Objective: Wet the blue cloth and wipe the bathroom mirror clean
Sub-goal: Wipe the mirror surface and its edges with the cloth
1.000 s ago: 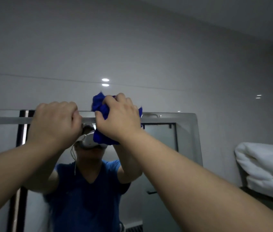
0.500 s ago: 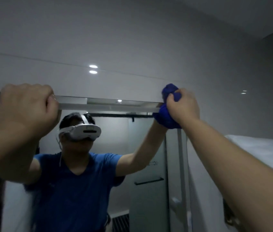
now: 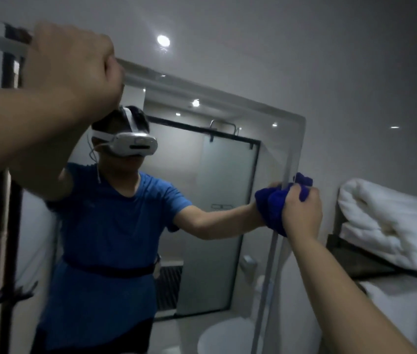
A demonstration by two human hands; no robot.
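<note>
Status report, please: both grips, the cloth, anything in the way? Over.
Left grip holds the mirror top edge. Right grip presses bunched blue cloth on its right edge. Folded white towels close right, not touching.

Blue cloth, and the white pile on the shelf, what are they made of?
The blue cloth looks like soft, fuzzy fabric, maybe microfibre: it bunches into matte folds in the right hand. The white pile looks like thick cotton towels, plump and rolled, though it could be bedding.
</note>
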